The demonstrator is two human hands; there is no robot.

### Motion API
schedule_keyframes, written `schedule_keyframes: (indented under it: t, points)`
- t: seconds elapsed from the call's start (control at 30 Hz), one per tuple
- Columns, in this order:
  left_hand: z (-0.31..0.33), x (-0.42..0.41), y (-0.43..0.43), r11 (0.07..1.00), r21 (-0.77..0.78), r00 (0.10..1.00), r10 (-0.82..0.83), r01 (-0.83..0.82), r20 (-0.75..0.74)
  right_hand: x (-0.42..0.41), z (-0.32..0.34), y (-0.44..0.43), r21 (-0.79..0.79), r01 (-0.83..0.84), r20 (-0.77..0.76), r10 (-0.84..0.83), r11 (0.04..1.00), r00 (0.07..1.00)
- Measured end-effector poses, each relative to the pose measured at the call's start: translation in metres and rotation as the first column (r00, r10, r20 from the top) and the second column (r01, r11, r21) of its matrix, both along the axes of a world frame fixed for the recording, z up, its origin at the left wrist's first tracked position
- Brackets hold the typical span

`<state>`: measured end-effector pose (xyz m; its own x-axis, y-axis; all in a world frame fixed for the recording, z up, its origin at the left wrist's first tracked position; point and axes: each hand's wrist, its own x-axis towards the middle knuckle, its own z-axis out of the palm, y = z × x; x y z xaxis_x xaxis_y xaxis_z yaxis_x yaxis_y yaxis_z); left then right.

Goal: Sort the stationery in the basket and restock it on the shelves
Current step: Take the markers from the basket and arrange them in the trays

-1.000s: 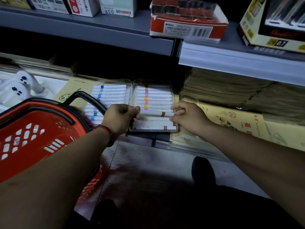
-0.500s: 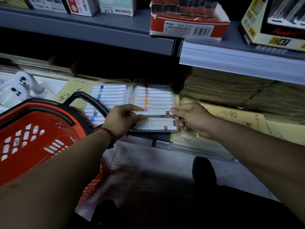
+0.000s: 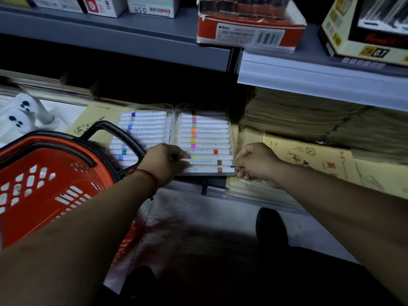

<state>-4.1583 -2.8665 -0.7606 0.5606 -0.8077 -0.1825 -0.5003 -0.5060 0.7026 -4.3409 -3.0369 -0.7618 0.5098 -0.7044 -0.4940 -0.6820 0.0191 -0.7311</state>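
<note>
Clear plastic marker case (image 3: 150,106) lies open flat at the front of the dark lower shelf (image 3: 212,184), its two halves side by side, both filled with rows of white markers with coloured bands. Your left hand (image 3: 165,165) is at the left edge of the right half, fingers curled, pinching the left end of a white marker with a brown band (image 3: 205,162). There is a red string bracelet (image 3: 144,176) on that wrist. Your right hand (image 3: 256,164) is at the case's right edge, fingers curled, fingertips gripping that marker's right end. The marker lies level in the second-nearest row of the right half, with another brown-banded one just in front. Cannot tell if it is fully seated. Red plastic shopping basket (image 3: 44,184) sits at left beside your left forearm, and its black handle (image 3: 114,138) overlaps the case's left half. The contents are not visible. Stacks of brown paper (image 3: 309,120) sit right of the case, with yellowish printed packs (image 3: 320,160) in front of them, beside your right wrist. Grey upper shelf (image 3: 132,38) carries a red-and-white carton (image 3: 249,32) and other boxes. White plastic items with black dots (image 3: 22,113) are at far left. Dark shoe (image 3: 271,226) is on the pale floor below.
</note>
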Motion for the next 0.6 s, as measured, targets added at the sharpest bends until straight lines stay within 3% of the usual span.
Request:
schedule_keyframes:
  t: [0.33, 0.6]
  points:
    - [0.006, -0.006, -0.005, 0.999, 0.046, 0.995, 0.008, -0.013, 0.096, 0.008, -0.007, 0.004, 0.085, 0.066, -0.021, -0.065, 0.994, 0.998]
    - [0.013, -0.010, -0.011, 0.985, 0.173, 0.986, -0.021, -0.008, 0.163, 0.012, -0.006, 0.008, 0.013, 0.055, -0.078, -0.054, 0.998, 0.995]
